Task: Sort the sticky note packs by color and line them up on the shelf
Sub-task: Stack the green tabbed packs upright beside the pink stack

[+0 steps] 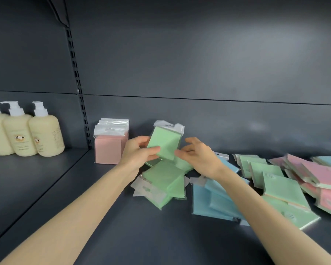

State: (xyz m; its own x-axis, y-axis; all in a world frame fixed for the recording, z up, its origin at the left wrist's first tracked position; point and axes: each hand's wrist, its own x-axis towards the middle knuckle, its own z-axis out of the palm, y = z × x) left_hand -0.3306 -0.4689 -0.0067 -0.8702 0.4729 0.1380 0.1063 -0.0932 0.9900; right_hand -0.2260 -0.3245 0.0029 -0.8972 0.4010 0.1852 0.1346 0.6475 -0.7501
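Left hand (139, 152) holds one green pack (165, 142) up over the shelf (122, 226), right hand (197, 155) beside it.
Left thumb lies across the pack's lower front, fingers curled behind its left edge, clamped on it. Right hand's fingers are apart and loosely bent, tips at the pack's lower right corner; contact cannot be told. The pack is tilted, clear flap up, just right of the upright pink row (109, 144) at the back. Below it the green pile (164, 182) lies flat. Blue packs (208, 199) lie under the right forearm. Loose green packs (275, 180) and loose pink packs (317, 175) are strewn further right. Cream pump bottles (44, 134) stand far left.
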